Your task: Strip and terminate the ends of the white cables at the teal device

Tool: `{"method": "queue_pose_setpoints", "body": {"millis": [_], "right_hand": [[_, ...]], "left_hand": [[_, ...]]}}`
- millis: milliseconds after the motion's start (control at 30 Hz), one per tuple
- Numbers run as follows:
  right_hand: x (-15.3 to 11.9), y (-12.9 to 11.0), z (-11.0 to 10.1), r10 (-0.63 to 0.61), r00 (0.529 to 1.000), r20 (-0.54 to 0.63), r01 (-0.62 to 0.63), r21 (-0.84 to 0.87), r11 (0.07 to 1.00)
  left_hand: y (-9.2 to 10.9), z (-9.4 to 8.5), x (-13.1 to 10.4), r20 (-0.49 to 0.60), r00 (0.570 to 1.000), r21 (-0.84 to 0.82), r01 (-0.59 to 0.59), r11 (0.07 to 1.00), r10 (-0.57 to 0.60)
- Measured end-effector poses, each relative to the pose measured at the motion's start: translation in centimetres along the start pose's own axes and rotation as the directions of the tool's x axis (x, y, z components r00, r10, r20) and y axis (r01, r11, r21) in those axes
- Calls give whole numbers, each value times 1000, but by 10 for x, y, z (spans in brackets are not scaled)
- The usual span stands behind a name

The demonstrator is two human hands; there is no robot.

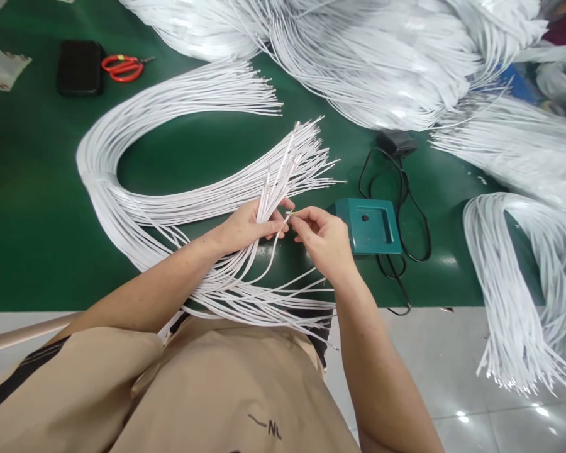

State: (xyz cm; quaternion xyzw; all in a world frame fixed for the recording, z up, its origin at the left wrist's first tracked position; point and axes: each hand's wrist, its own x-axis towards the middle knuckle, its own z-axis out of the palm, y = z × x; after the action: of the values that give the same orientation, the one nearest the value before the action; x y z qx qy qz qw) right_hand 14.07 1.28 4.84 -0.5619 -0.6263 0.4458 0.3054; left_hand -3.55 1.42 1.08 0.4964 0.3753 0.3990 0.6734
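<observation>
A long bundle of white wires (99, 151) curves in a U on the green table, its tipped ends fanning out beyond my hands. My left hand (255, 225) is closed round several white wires that stick up past its thumb and fingers. Just to its right, my right hand (321, 236) pinches the end of a single white wire between thumb and fingertips, close to the left fingers. A tiny yellow-green spot shows at that pinch, too small to make out. More loose wires (264, 302) lie below my hands, over the table's front edge.
Right of my hands sits a teal device (371, 226) with a black cable and black adapter (397, 143). Large wire heaps (372, 56) cover the back. Another bundle (504, 283) hangs over the front edge at right. Red-handled snips (123, 68) lie beside a black box (80, 68).
</observation>
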Motion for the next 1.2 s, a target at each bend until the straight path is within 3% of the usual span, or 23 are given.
{"method": "queue_pose_setpoints", "body": {"millis": [100,200,300,400,467,533,633,700,800,933,1200], "right_hand": [[0,-6,-7,25,997,-69,-29,-66,997],[2,-7,-7,34,999,21,-33,-42,999],[1,-1,1,-170,984,45,176,-263,949],[-4,5,5,-423,902,82,369,-652,662],[-6,6,1,-491,853,178,420,-792,442],[-4,6,-8,-507,836,210,416,-845,336],[5,3,-24,-454,869,197,373,-863,340],[12,2,-32,-364,899,245,381,-846,373],[18,1,-38,-291,904,314,416,-805,423],[21,7,-38,-343,887,310,444,-778,445],[21,9,-34,-373,888,269,411,-828,381]], "left_hand": [[-2,-1,0,-8,1000,46,-10,999,11],[-2,0,0,-18,1000,83,-14,996,16],[0,1,-1,-15,1000,15,26,1000,-25],[1,4,-1,-13,995,-128,99,987,-101],[2,5,0,-33,989,-188,137,973,-145],[2,6,1,-68,984,-191,149,970,-164],[2,6,2,-127,979,-106,150,983,-163],[2,6,3,-154,975,-43,153,987,-158],[0,6,4,-165,978,10,134,991,-130],[-4,4,6,-184,976,84,131,988,-114],[-6,7,9,-200,971,199,173,964,-133]]}}
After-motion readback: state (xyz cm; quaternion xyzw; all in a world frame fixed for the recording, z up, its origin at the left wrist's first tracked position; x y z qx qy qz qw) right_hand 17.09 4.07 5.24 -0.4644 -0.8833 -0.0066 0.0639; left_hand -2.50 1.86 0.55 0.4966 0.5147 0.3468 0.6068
